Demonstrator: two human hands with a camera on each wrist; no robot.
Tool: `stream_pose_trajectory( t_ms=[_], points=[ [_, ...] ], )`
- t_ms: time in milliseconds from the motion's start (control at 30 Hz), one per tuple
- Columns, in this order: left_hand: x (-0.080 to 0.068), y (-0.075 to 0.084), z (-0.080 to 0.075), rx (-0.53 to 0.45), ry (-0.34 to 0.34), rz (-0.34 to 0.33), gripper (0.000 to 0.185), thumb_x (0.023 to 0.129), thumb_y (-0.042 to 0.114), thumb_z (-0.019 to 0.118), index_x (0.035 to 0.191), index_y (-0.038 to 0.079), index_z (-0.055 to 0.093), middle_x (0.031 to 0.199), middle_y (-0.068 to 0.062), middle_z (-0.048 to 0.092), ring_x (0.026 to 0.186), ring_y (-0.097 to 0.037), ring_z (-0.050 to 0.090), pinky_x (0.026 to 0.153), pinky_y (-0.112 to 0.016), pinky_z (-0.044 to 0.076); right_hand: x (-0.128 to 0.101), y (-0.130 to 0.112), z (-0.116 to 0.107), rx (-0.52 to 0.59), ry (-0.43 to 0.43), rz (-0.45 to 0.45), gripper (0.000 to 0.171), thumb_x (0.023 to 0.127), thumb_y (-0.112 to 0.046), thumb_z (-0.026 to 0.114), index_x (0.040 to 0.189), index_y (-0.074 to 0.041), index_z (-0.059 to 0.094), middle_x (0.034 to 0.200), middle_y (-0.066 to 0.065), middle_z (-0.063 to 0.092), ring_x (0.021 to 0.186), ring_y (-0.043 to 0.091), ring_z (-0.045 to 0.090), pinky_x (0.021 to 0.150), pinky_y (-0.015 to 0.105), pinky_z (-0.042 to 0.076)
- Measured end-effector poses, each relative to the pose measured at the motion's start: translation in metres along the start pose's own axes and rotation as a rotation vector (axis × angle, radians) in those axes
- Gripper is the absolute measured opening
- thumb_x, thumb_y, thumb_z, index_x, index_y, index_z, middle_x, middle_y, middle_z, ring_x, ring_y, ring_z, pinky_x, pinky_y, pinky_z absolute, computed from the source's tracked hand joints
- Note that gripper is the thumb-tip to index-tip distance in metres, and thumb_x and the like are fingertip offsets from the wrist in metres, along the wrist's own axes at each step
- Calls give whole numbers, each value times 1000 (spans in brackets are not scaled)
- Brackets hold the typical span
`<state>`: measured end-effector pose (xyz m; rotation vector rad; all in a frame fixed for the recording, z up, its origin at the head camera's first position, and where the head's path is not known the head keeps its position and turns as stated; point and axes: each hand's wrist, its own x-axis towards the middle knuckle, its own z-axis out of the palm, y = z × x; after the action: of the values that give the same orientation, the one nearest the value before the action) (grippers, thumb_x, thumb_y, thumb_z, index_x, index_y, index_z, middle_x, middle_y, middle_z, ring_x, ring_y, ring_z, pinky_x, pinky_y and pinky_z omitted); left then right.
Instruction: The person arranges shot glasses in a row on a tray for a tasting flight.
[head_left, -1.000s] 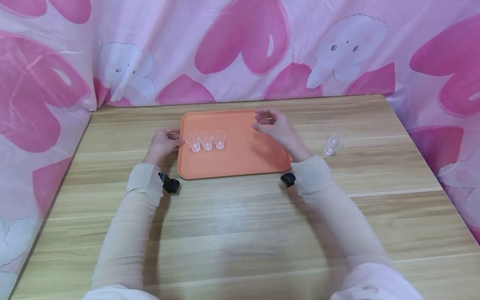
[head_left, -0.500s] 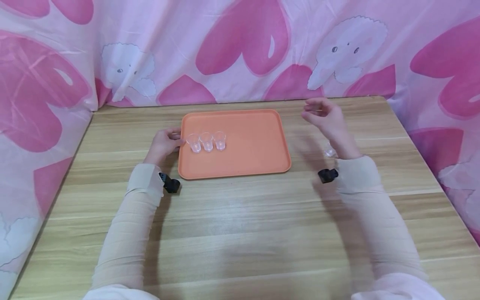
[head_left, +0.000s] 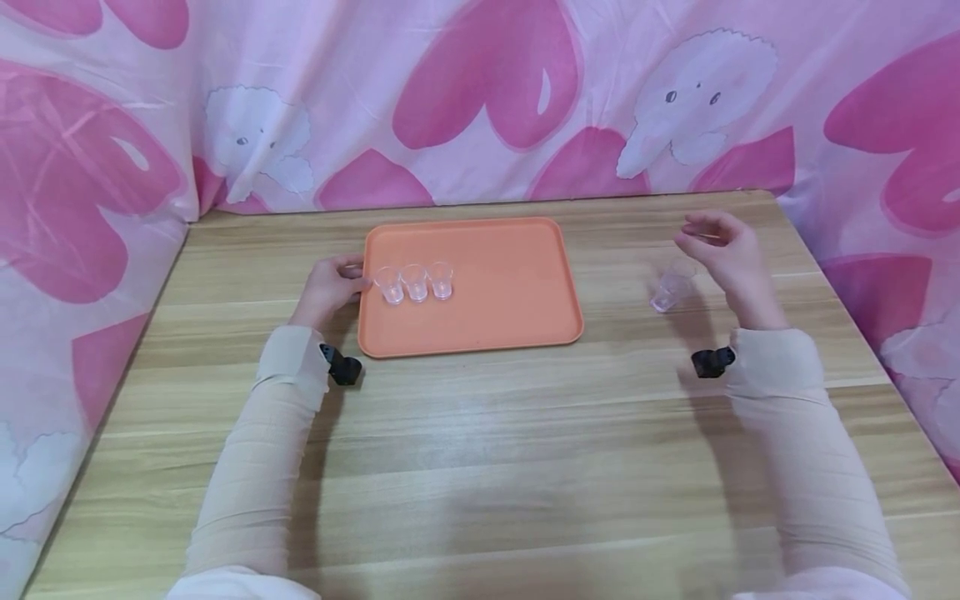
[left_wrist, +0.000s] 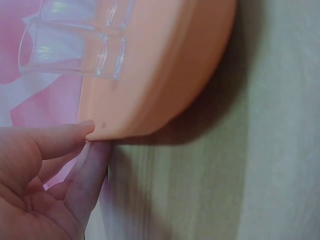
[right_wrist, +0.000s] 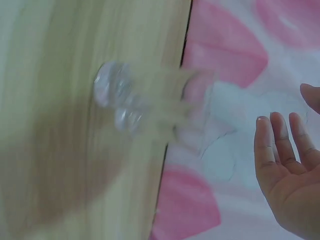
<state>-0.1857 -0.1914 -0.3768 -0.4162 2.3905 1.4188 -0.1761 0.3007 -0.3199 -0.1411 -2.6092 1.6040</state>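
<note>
My left hand (head_left: 322, 293) pinches the left edge of an orange tray (head_left: 510, 287); in the left wrist view the thumb (left_wrist: 65, 140) lies on top of the rim and the fingers are beneath it. On the tray's left side three clear small cups (head_left: 416, 284) stand upright in a row, close to that hand. My right hand (head_left: 726, 257) hovers over the table at the right, its fingers apart and holding nothing. Just left of it stand two clear cups (head_left: 670, 289), one behind the other, blurred in the right wrist view.
The wooden table (head_left: 465, 450) runs back to a pink curtain (head_left: 480, 100) printed with hearts. Its right edge slants away beyond the right hand. A small black camera (head_left: 712, 362) is strapped at each wrist.
My right hand has moved right, from over the tray's right part to beside the two cups on the table. The left hand, the tray and its three cups have stayed put.
</note>
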Motion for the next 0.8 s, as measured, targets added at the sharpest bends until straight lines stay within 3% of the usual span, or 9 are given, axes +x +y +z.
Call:
stream_pose_trajectory(
  t_ms=[167, 367, 800],
  points=[
    [0, 0, 0, 3, -3, 7, 52, 95, 5, 53, 145, 5, 38, 137, -23, 50, 121, -30, 54, 103, -37, 50, -1, 14, -13, -7, 18, 39, 19, 90, -21, 65, 100, -36, 59, 85, -34, 58, 84, -16, 53, 73, 0, 44],
    [-2, 1, 1, -2, 2, 8, 51, 96, 5, 52, 145, 4, 38, 137, -23, 50, 122, -30, 54, 103, -37, 50, -3, 31, -22, -51, -27, 79, 18, 91, -24, 64, 102, -36, 56, 86, -35, 56, 86, -17, 51, 74, -1, 42],
    [-2, 0, 1, 0, 11, 4, 51, 96, 5, 53, 145, 4, 38, 136, -23, 50, 119, -29, 55, 103, -37, 50, -8, 49, -24, -39, -99, 91, 23, 91, -23, 64, 109, -35, 56, 88, -32, 57, 84, -17, 53, 72, -1, 44]
  ],
)
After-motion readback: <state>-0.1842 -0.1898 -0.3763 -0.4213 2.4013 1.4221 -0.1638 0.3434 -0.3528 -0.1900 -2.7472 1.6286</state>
